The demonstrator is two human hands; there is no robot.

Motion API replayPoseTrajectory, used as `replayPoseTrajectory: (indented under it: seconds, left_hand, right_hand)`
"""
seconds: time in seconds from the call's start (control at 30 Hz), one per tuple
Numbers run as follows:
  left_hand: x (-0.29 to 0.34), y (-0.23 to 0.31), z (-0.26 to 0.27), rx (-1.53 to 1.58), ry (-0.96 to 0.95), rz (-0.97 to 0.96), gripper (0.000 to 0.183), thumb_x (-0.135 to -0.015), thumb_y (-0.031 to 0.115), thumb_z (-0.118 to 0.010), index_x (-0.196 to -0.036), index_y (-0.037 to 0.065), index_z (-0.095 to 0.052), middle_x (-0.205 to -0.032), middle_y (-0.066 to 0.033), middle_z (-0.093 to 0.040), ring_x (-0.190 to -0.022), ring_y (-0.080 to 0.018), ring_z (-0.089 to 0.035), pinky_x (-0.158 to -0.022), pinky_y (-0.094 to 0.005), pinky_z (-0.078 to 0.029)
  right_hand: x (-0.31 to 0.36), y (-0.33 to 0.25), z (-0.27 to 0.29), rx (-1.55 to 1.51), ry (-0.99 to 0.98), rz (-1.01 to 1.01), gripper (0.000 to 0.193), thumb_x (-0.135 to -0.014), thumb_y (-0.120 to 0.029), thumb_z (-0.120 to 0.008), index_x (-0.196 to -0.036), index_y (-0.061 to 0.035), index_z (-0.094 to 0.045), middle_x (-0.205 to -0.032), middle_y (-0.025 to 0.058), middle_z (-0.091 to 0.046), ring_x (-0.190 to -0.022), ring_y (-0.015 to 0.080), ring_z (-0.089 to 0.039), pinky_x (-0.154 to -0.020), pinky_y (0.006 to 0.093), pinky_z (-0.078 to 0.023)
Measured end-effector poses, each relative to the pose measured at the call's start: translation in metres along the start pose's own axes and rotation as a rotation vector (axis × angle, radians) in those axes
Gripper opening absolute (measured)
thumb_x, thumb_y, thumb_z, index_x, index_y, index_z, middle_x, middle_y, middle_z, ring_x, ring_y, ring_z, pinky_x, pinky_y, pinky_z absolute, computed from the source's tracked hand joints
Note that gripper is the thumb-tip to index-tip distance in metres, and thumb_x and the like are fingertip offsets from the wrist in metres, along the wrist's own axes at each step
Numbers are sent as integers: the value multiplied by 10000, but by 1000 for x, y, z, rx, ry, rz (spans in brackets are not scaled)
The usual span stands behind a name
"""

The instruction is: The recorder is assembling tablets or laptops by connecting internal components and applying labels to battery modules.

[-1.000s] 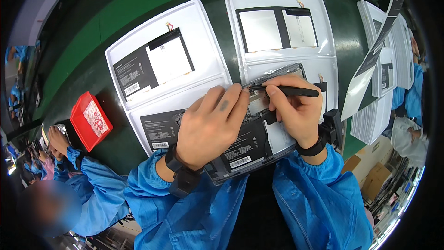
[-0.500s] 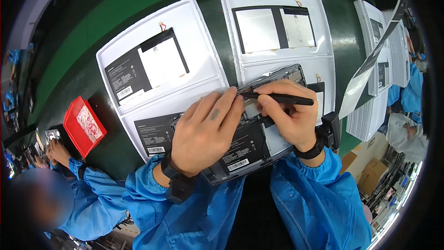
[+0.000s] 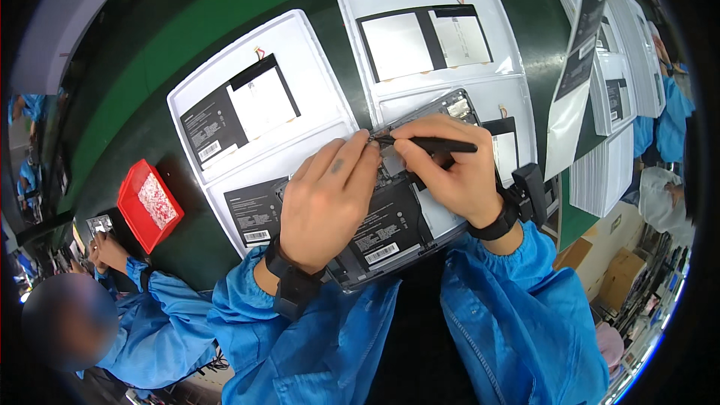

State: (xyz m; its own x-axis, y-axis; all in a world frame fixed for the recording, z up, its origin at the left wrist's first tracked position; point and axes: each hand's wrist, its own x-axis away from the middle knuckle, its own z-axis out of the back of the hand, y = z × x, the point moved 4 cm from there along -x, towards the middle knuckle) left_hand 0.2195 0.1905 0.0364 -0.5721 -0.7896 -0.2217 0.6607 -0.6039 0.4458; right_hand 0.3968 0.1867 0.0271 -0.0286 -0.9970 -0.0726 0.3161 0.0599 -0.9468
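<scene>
Head view: opened dark device chassis (image 3: 390, 225) sits at frame centre, its long axis running lower left to upper right, partly over a white tray (image 3: 262, 116). It looks rigid but delicate inside, best steadied by its edges. Left hand (image 3: 326, 199) lies flat on it, fingertips pinching near a small part. Right hand (image 3: 450, 176) grips a slim black tool (image 3: 442, 146) pointing left.

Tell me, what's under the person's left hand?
The left hand rests on an opened dark device with a black panel and white stickers. The right hand holds a black tool beside it. The parts directly beneath the palm are covered.
</scene>
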Motion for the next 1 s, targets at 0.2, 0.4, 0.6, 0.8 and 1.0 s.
replayPoseTrajectory:
  seconds: [0.2,0.4,0.6,0.8,1.0]
  left_hand:
    - [15,5,30,-125,184,109,257,-800,39,-811,-1044,-15,-750,-1221,-183,-697,-1124,-382,-662,-948,-452,-540]
    - [80,-27,44,-150,178,587,168,-879,71,-746,-930,-87,-731,-1303,-258,-662,-1220,-426,-616,-1025,-453,-482]
    - [107,3,20,151,254,636,314,-889,17,-670,-1169,-126,-659,-1512,-290,-489,-1410,-412,-475,-1148,-412,-357]
    - [99,6,14,1049,463,768,580,-1007,49,-551,-1537,-87,-359,-1422,-157,-562,-1246,-204,-569,-1097,-327,-405]
    - [13,-71,48,1291,492,780,453,-1010,139,-603,-1429,-5,-511,-1240,-78,-675,-1095,-166,-665,-959,-338,-531]
  right_hand:
    - [5,20,6,-169,112,-151,109,-874,-42,-747,-972,3,-765,-831,67,-745,-628,63,-647,-514,192,-454]
    - [12,-11,43,-125,144,-16,119,-881,1,-730,-996,23,-747,-868,92,-729,-738,117,-643,-667,246,-483]
    - [47,20,80,-433,27,-229,158,-908,30,-663,-1059,56,-699,-1072,141,-715,-970,213,-655,-917,339,-497]
    - [49,28,82,-676,49,-30,187,-932,9,-603,-1091,75,-674,-1102,190,-711,-1029,228,-671,-936,327,-525]
    - [35,17,107,-534,246,-21,174,-965,-10,-619,-1114,56,-678,-1080,148,-725,-1016,185,-662,-953,324,-504]
